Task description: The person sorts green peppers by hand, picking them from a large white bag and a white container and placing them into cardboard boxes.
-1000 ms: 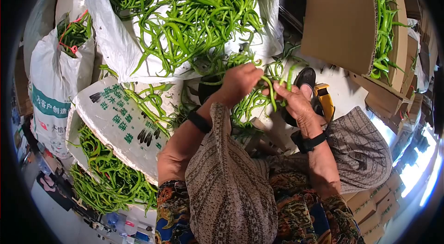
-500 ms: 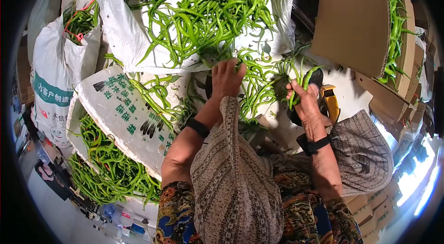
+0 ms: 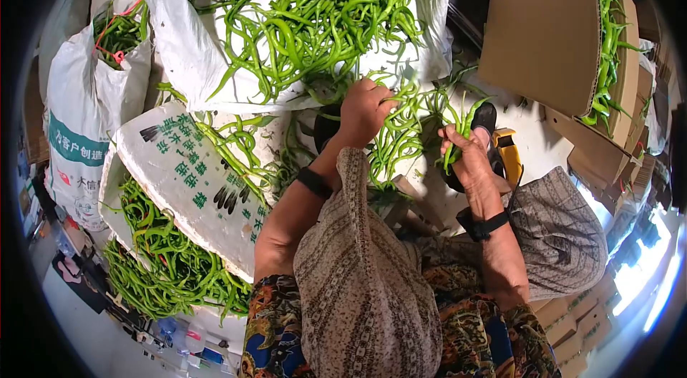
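Long green chili peppers (image 3: 460,120) stick up out of my right hand (image 3: 469,156), whose fingers are wrapped round them. My left hand (image 3: 363,113) is curled closed at the front edge of the white sheet (image 3: 422,66), beside a loose heap of chili peppers (image 3: 402,131) on the floor between my feet. Its fingertips are turned away, so what they pinch, if anything, is hidden. Just beyond lies a big pile of green chili peppers (image 3: 315,13) on the sheet.
To the left stands a white printed sack (image 3: 75,142) of peppers. A foam box (image 3: 172,249) holding more peppers sits nearer, its printed lid (image 3: 207,170) leaning over it. At the right is a cardboard box (image 3: 547,27) with peppers, near a yellow object (image 3: 509,156) by my shoe.
My left hand has moved slightly right and its fingers have curled in from a looser spread. The right hand stays nearly in place, still holding its peppers.
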`<state>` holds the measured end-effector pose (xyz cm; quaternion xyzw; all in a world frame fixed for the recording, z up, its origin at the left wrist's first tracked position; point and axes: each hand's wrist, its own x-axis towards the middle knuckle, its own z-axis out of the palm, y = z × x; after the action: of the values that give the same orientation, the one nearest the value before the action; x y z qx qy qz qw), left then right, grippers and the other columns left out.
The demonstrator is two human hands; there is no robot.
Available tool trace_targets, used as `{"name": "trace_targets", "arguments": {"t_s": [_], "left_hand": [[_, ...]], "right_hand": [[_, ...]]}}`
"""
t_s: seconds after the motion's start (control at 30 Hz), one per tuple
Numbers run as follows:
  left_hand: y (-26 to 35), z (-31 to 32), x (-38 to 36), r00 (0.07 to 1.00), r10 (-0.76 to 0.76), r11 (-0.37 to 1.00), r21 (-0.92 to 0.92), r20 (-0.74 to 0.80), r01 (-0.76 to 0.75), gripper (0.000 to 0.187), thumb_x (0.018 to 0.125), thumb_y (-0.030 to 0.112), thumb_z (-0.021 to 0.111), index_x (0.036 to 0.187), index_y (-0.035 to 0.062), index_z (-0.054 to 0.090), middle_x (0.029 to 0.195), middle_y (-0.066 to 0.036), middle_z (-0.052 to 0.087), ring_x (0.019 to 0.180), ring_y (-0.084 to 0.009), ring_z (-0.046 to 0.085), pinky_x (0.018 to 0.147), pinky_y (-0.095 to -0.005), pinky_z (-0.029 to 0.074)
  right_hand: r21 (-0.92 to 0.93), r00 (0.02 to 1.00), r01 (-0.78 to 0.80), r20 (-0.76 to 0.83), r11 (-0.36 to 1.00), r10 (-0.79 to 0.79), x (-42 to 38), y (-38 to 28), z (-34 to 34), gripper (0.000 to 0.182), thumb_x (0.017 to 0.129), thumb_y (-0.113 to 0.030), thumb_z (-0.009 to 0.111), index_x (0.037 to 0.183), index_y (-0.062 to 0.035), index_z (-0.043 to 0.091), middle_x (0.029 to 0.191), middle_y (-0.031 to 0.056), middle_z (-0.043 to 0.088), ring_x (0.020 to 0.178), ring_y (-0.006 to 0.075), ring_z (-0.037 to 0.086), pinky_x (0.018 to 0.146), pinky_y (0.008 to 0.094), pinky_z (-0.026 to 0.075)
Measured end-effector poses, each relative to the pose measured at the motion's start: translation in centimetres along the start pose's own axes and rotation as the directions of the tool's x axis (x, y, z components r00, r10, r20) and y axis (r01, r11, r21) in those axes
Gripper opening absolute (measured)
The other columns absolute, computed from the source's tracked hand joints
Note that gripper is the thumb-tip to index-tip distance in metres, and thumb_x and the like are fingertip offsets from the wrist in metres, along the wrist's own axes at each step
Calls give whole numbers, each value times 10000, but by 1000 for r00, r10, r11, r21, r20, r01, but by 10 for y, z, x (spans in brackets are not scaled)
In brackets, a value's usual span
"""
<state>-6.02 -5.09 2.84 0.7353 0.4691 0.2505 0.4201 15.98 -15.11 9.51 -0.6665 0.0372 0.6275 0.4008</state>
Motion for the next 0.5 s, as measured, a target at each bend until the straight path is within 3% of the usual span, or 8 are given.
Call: {"name": "trace_targets", "arguments": {"t_s": [0.03, 0.13, 0.23, 0.33, 0.4, 0.47, 0.5], "left_hand": [[3, -4, -2, 996, -69, 976, -204, 56, 79, 122, 765, 141, 671, 829, 39, 654, 751, -109, 568, 728, -237, 575, 660, -385, 449], [10, -6, -9, 948, -175, 842, -458, 265, 284, 159, 854, 125, 615, 894, -28, 635, 724, -61, 623, 663, -164, 592, 620, -302, 461], [13, -9, -11, 911, -202, 821, -445, 361, 358, 156, 886, 123, 582, 880, -25, 629, 738, -44, 624, 695, -110, 580, 638, -275, 466], [15, 0, -17, 900, -166, 744, -548, 402, 382, 165, 899, 132, 568, 880, -19, 632, 728, -49, 627, 667, -111, 581, 629, -269, 471], [21, 7, -24, 879, -124, 716, -572, 460, 400, 189, 895, 164, 578, 838, -10, 623, 703, -75, 627, 631, -134, 595, 604, -287, 481], [24, 12, -29, 858, -88, 701, -580, 507, 415, 222, 869, 194, 607, 776, -6, 620, 651, -103, 626, 585, -174, 613, 563, -311, 486], [20, 9, -31, 849, -26, 875, -398, 529, 275, 191, 856, 194, 612, 775, 21, 600, 656, -117, 604, 607, -241, 627, 574, -355, 497]], "right_hand": [[8, 1000, -5, 16, 1000, 5, 1, 0, 0, 121, 879, -85, 663, 985, -33, 639, 917, 94, 682, 639, 117, 580, 612, 248, 509], [37, 999, -33, 22, 999, 32, 0, 3, 5, 137, 874, -83, 668, 1000, -36, 638, 923, 88, 681, 669, 122, 593, 627, 246, 510], [58, 998, -37, 52, 998, 34, -2, 2, 12, 144, 867, -78, 675, 1003, -38, 652, 936, 83, 681, 688, 123, 599, 660, 241, 505], [50, 997, -45, 71, 998, 42, -1, 1, 19, 135, 861, -75, 684, 989, -40, 662, 889, 51, 674, 681, 112, 591, 652, 234, 494], [26, 994, -45, 104, 999, 42, 3, 6, 20, 135, 856, -71, 691, 985, -42, 662, 852, 33, 667, 668, 107, 585, 635, 233, 488], [-24, 1000, -6, 23, 1000, 6, 3, 10, 23, 136, 837, -66, 710, 962, -42, 662, 795, 5, 643, 627, 94, 561, 604, 228, 474], [-67, 999, 13, -33, 998, -15, 7, 11, 19, 130, 834, -65, 711, 951, -42, 661, 783, 1, 637, 615, 91, 553, 595, 227, 469]]}}
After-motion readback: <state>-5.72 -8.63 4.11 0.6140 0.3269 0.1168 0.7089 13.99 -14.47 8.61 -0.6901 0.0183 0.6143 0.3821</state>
